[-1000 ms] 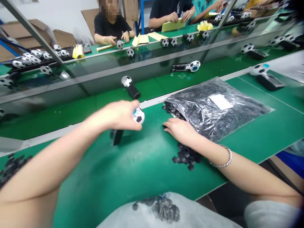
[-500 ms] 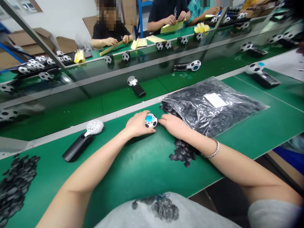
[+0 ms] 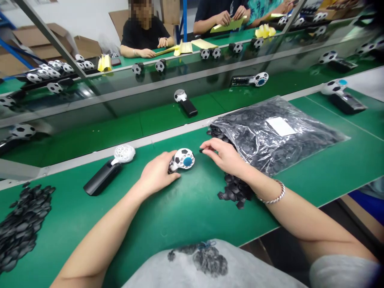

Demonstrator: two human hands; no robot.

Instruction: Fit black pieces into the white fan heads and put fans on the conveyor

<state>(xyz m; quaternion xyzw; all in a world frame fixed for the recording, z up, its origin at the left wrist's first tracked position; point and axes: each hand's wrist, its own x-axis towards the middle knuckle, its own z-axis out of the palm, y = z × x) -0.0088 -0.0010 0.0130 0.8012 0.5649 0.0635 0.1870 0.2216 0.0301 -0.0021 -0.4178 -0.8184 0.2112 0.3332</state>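
Note:
My left hand [image 3: 159, 172] is wrapped round the neck of a football-headed handheld device [image 3: 184, 159]; its white-and-black ball head with a blue disc shows, while its handle is hidden under my palm. To the right, apart from the ball, my right hand [image 3: 222, 155] pinches a small black piece [image 3: 201, 151] between thumb and fingertips. Beneath and beside my right forearm lies a loose pile of black pieces [image 3: 235, 191]. A clear plastic bag [image 3: 306, 148] full of such pieces, with a white label, spills some at its left end.
A device with a bare white head [image 3: 124, 153] and black handle lies to the left. Another heap of black pieces [image 3: 22, 224] is at the far left. Beyond the metal edge, the green conveyor belt [image 3: 162, 120] carries several football devices. People sit opposite, handling yellow sheets.
My left hand has shifted left and turned the ball, so its blue disc now faces lower right. My right hand has drawn away from the ball, a black piece now visible at its fingertips.

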